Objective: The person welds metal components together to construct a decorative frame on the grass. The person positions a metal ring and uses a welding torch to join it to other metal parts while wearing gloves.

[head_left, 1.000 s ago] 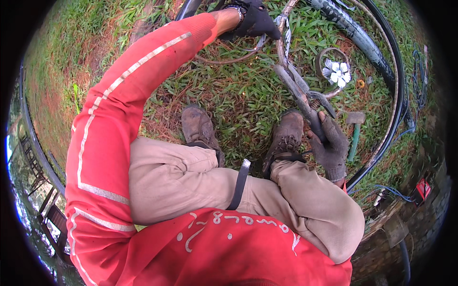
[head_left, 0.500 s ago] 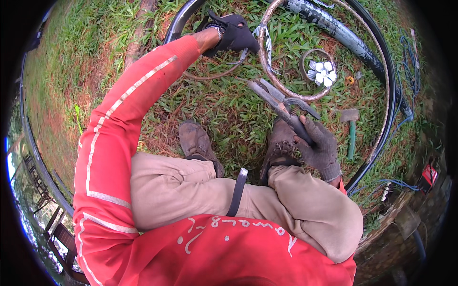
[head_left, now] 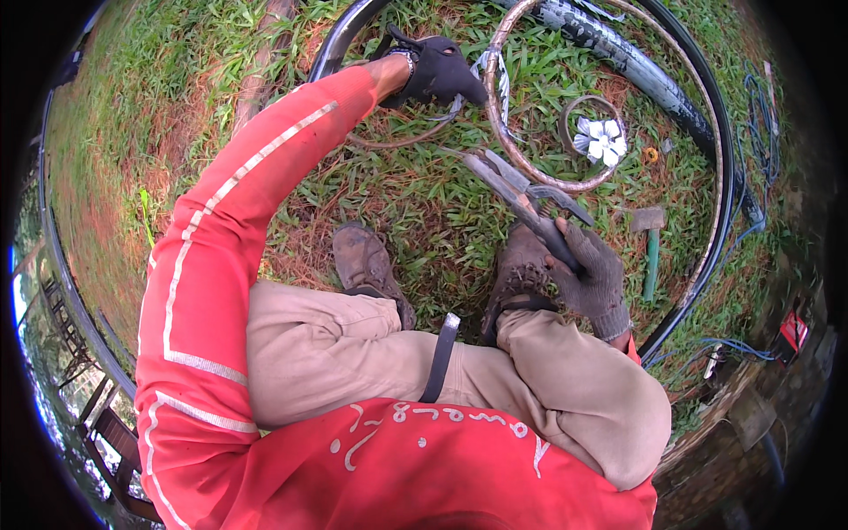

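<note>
My left hand (head_left: 439, 72), in a dark glove, is closed over a curved metal ring (head_left: 397, 144); its grip is partly hidden beneath the glove. Its fingertips lie beside a larger brownish ring (head_left: 502, 132) with silvery leaf-like pieces (head_left: 504, 88). In a grey knit glove, my right hand (head_left: 594, 278) grips the dark handle of a spring-loaded clamp tool (head_left: 521, 196). The tool's jaws point up and left, close to the large ring. A small ring (head_left: 565, 124) with a white metal flower (head_left: 600, 141) sits inside the large ring's right side.
A big dark hoop (head_left: 726, 168) curves around the work. Across the top right lies a mottled pipe (head_left: 618, 55). A green-handled hammer (head_left: 651, 252) rests on the grass at right, with blue cord (head_left: 738, 345) and a red object (head_left: 793, 330) farther right. My boots (head_left: 367, 258) are below the rings.
The view has shifted slightly, so everything sits a little right and down. Both hands keep the same holds; a thin line now shows at the clamp tool's tip.
</note>
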The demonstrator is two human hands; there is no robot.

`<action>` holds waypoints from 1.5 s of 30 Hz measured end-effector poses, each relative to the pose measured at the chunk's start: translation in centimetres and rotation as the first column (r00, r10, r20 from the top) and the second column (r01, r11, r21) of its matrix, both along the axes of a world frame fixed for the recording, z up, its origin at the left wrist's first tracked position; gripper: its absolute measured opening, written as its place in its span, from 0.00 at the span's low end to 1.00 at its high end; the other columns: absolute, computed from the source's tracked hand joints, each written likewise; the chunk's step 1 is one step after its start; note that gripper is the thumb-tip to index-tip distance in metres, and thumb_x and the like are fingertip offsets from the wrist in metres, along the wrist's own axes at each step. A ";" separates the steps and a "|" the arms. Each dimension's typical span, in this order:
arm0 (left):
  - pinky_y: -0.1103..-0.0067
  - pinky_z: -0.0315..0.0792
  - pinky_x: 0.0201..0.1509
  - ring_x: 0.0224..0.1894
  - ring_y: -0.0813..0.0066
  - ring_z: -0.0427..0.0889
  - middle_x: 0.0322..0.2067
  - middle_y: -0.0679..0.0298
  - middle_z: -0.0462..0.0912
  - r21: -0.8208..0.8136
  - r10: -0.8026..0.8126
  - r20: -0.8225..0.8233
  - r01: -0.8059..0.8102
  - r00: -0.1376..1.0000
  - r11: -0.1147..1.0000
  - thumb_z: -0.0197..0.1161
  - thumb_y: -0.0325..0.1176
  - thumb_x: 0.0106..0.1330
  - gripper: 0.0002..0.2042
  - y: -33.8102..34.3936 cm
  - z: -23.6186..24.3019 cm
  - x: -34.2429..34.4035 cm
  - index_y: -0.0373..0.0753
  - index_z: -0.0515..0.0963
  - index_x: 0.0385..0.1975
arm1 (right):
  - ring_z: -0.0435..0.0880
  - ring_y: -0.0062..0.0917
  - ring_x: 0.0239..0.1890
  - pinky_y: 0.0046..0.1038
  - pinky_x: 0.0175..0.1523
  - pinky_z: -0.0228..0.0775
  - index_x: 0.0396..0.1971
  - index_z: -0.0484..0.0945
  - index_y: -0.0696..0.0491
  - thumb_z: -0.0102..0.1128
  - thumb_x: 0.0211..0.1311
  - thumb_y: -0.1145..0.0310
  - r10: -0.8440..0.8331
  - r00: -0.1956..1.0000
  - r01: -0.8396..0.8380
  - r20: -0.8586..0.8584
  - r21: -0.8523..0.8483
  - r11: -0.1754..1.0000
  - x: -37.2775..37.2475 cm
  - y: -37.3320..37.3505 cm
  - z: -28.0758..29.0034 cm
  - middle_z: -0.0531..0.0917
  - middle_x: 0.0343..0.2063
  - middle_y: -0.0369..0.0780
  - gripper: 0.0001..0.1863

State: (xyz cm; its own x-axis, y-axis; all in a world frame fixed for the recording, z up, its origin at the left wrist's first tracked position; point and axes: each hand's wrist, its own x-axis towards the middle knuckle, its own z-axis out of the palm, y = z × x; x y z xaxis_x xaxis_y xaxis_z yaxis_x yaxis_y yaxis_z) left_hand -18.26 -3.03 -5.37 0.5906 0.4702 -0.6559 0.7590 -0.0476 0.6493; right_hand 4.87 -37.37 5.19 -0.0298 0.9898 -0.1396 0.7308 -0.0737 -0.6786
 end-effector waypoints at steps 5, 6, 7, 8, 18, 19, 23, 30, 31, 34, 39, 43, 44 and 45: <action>0.77 0.76 0.28 0.23 0.77 0.81 0.22 0.66 0.88 0.066 0.005 0.102 -0.012 0.995 0.998 0.78 0.44 0.62 0.13 0.4 -1.4 -0.7 0.40 0.93 0.28 | 0.93 0.40 0.43 0.36 0.49 0.84 0.69 0.84 0.48 0.82 0.57 0.73 0.001 1.000 -0.002 -0.012 -0.027 1.000 0.0 0.0 -0.1 0.91 0.46 0.46 0.36; 0.77 0.76 0.28 0.23 0.77 0.81 0.22 0.66 0.88 0.063 0.008 0.103 -0.014 0.995 0.998 0.78 0.44 0.62 0.13 0.3 -1.3 -0.7 0.40 0.93 0.28 | 0.93 0.43 0.47 0.39 0.51 0.85 0.70 0.83 0.46 0.81 0.59 0.72 -0.010 1.000 0.008 -0.030 -0.055 0.998 0.0 -0.1 -0.1 0.91 0.49 0.46 0.36; 0.75 0.76 0.28 0.22 0.77 0.81 0.21 0.65 0.88 0.109 -0.023 0.099 0.012 0.995 0.994 0.77 0.43 0.62 0.12 0.3 -1.2 -0.6 0.39 0.92 0.26 | 0.93 0.43 0.47 0.39 0.51 0.85 0.70 0.83 0.46 0.81 0.59 0.72 -0.008 1.000 0.006 -0.029 -0.057 0.998 0.1 -0.2 -0.1 0.91 0.49 0.46 0.36; 0.74 0.77 0.29 0.22 0.76 0.81 0.20 0.65 0.88 0.154 -0.054 0.093 0.039 0.994 0.987 0.76 0.42 0.61 0.12 0.3 -1.0 -0.5 0.39 0.92 0.25 | 0.93 0.43 0.47 0.39 0.51 0.85 0.71 0.83 0.46 0.81 0.59 0.72 -0.008 1.000 0.007 -0.026 -0.049 0.999 0.1 -0.2 -0.2 0.91 0.49 0.46 0.36; 0.70 0.76 0.27 0.20 0.72 0.79 0.18 0.64 0.83 0.280 -0.230 0.025 0.214 0.973 0.936 0.74 0.46 0.59 0.18 1.6 -2.4 -0.1 0.37 0.87 0.19 | 0.93 0.42 0.44 0.36 0.49 0.85 0.70 0.84 0.46 0.81 0.58 0.73 -0.033 0.998 0.032 -0.047 -0.025 0.999 0.2 -0.3 -0.4 0.91 0.48 0.46 0.36; 0.72 0.77 0.30 0.23 0.72 0.82 0.22 0.65 0.87 0.233 -0.279 0.052 0.261 0.959 0.937 0.76 0.49 0.60 0.18 2.2 -2.9 -0.5 0.37 0.90 0.27 | 0.93 0.42 0.44 0.36 0.49 0.85 0.70 0.84 0.46 0.81 0.58 0.73 -0.029 0.998 0.028 -0.050 -0.025 0.999 0.1 -0.3 -0.4 0.91 0.48 0.46 0.36; 0.75 0.77 0.30 0.27 0.75 0.84 0.29 0.66 0.91 -0.048 -0.178 0.092 0.183 0.980 0.982 0.81 0.53 0.62 0.20 2.3 -0.2 -1.4 0.40 0.94 0.39 | 0.94 0.41 0.43 0.36 0.49 0.85 0.68 0.85 0.47 0.81 0.59 0.73 -0.052 0.998 0.052 -0.020 0.006 0.999 0.4 -0.6 -0.6 0.91 0.47 0.46 0.34; 0.67 0.80 0.33 0.27 0.67 0.87 0.31 0.60 0.93 0.013 -0.115 -0.091 0.117 0.989 0.993 0.74 0.68 0.63 0.32 3.3 3.1 -0.3 0.39 0.95 0.37 | 0.94 0.40 0.43 0.36 0.50 0.86 0.67 0.85 0.53 0.79 0.59 0.76 -0.045 0.998 0.040 0.037 0.113 0.993 -0.1 0.8 -0.2 0.91 0.46 0.48 0.32; 0.69 0.80 0.32 0.28 0.68 0.87 0.32 0.61 0.94 -0.008 -0.104 -0.080 0.104 0.991 0.995 0.72 0.70 0.65 0.33 3.6 2.7 -0.4 0.39 0.95 0.38 | 0.94 0.40 0.43 0.36 0.50 0.86 0.66 0.85 0.54 0.79 0.59 0.76 -0.043 0.999 0.039 0.032 0.115 0.993 -0.3 1.3 -0.2 0.91 0.46 0.48 0.32; 0.71 0.82 0.32 0.29 0.69 0.87 0.31 0.61 0.93 -0.062 -0.051 -0.013 0.050 0.999 0.997 0.70 0.65 0.70 0.30 4.1 1.7 -0.6 0.38 0.93 0.41 | 0.94 0.40 0.45 0.35 0.51 0.85 0.67 0.84 0.55 0.78 0.58 0.78 -0.022 0.997 0.009 0.069 0.187 0.982 -1.0 2.3 -0.4 0.91 0.47 0.49 0.33; 0.71 0.77 0.30 0.26 0.70 0.82 0.29 0.63 0.88 -0.040 -0.119 0.005 0.119 0.993 0.992 0.67 0.60 0.72 0.25 3.8 0.1 0.2 0.40 0.91 0.40 | 0.92 0.40 0.54 0.36 0.62 0.81 0.69 0.82 0.60 0.77 0.58 0.80 -0.020 0.998 0.015 0.061 0.087 0.996 -0.8 1.6 -0.7 0.90 0.55 0.51 0.35; 0.71 0.73 0.27 0.24 0.71 0.78 0.26 0.64 0.84 -0.025 -0.198 0.003 0.198 0.980 0.980 0.64 0.57 0.74 0.22 3.5 -1.2 1.0 0.42 0.88 0.38 | 0.92 0.41 0.58 0.38 0.66 0.80 0.70 0.81 0.62 0.76 0.59 0.80 -0.027 0.999 0.026 0.045 0.023 0.999 -0.7 1.2 -0.6 0.89 0.58 0.52 0.35; 0.71 0.73 0.27 0.23 0.72 0.77 0.26 0.65 0.84 -0.023 -0.218 0.000 0.218 0.976 0.976 0.64 0.56 0.75 0.21 3.5 -1.5 1.1 0.42 0.88 0.38 | 0.92 0.41 0.58 0.38 0.66 0.80 0.70 0.81 0.62 0.76 0.59 0.80 -0.027 0.999 0.026 0.045 0.022 0.999 -0.6 1.2 -0.6 0.89 0.58 0.52 0.35; 0.71 0.72 0.26 0.23 0.72 0.76 0.25 0.65 0.83 -0.026 -0.234 0.000 0.234 0.972 0.972 0.63 0.55 0.75 0.20 3.5 -1.8 1.3 0.43 0.87 0.38 | 0.92 0.41 0.58 0.38 0.66 0.80 0.69 0.81 0.62 0.76 0.59 0.80 -0.022 0.998 0.021 0.051 0.028 0.999 -0.5 1.2 -0.7 0.90 0.58 0.52 0.35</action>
State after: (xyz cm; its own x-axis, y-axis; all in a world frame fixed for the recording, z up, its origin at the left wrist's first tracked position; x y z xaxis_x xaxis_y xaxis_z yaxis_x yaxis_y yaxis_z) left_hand -16.99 0.45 -7.15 0.6800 0.3020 -0.6681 0.7310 -0.2078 0.6500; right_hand 4.36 -36.18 4.53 -0.0019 0.9936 -0.1133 0.7631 -0.0718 -0.6422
